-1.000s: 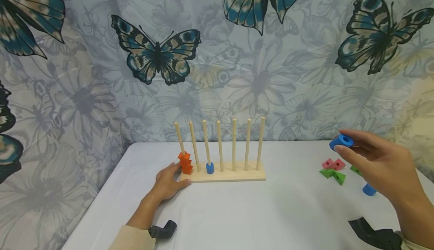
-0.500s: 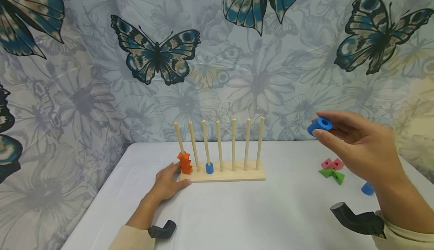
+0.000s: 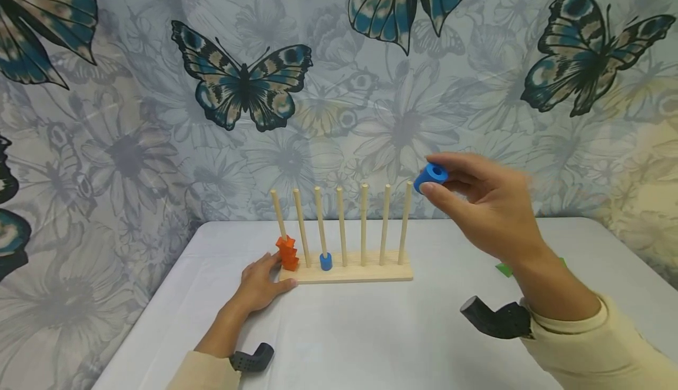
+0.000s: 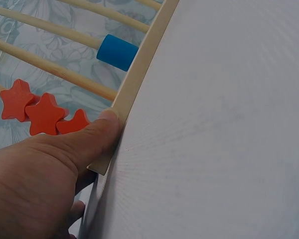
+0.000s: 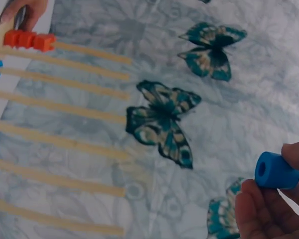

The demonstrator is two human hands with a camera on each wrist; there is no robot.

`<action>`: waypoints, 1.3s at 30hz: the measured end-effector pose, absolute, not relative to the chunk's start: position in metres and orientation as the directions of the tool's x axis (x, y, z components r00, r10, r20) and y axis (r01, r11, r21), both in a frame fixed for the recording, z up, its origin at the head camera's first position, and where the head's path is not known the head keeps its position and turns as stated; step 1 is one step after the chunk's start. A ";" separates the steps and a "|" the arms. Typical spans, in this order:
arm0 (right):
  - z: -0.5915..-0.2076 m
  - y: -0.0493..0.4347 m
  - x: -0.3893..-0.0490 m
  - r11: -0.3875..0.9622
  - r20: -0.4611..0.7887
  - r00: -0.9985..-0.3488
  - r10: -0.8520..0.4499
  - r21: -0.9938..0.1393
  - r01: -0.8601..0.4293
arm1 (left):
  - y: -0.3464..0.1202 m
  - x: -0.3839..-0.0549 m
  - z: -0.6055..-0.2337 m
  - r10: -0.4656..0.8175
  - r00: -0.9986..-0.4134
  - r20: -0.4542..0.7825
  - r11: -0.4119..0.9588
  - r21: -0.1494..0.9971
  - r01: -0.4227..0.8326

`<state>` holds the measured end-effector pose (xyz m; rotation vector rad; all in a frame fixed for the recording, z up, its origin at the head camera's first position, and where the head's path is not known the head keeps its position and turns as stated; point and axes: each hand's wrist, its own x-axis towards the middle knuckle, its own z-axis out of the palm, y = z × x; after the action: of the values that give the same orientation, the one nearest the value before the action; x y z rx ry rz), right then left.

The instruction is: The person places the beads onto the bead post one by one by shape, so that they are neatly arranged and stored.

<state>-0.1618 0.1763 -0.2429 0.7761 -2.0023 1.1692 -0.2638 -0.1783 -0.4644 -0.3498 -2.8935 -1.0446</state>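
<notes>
A person's right hand (image 3: pixel 479 205) is pinching a smooth blue cylinder (image 3: pixel 431 176) between thumb and fingers, holding it in the air to the right of a pale wooden peg stand (image 3: pixel 349 276). A round hole is showing in the cylinder's end. The left hand (image 3: pixel 259 284) is gripping the stand's left end, its thumb pressing on the near edge of the flat rectangular base. Seven slim, round pegs are rising in a row. Three stacked orange stars (image 3: pixel 288 253) are sitting on the leftmost peg; another blue cylinder (image 3: pixel 325 262) is resting at the bottom of the third. Green pieces (image 3: pixel 504 270) are lying on the white table (image 3: pixel 371 331), partly hidden behind the right forearm. A creased backdrop (image 3: pixel 402 125) printed with flowers and butterflies is hanging on the far side.
</notes>
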 end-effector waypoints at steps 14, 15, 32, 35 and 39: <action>-0.247 0.125 -0.201 0.235 0.790 -0.578 -0.208 -0.533 -0.813 | -0.179 -0.264 -0.465 0.200 -0.973 0.117 0.752 0.618 0.229; -0.247 0.121 -0.204 0.236 0.781 -0.589 -0.209 -0.544 -0.805 | -0.180 -0.263 -0.465 0.199 -0.973 0.116 0.753 0.618 0.227; -0.268 0.071 -0.256 0.311 0.689 -0.680 -0.253 -0.607 -0.731 | -0.179 -0.264 -0.463 0.204 -0.972 0.120 0.749 0.619 0.234; -0.272 0.065 -0.260 0.343 0.681 -0.687 -0.254 -0.600 -0.722 | -0.179 -0.264 -0.463 0.203 -0.972 0.117 0.749 0.621 0.231; -0.278 0.059 -0.265 0.377 0.653 -0.713 -0.254 -0.612 -0.695 | -0.178 -0.264 -0.464 0.200 -0.974 0.110 0.751 0.621 0.225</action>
<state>-0.2651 0.0592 -0.2782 0.8176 -2.1862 1.2956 -0.2638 -0.1783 -0.4635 -0.3527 -2.9054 -1.0370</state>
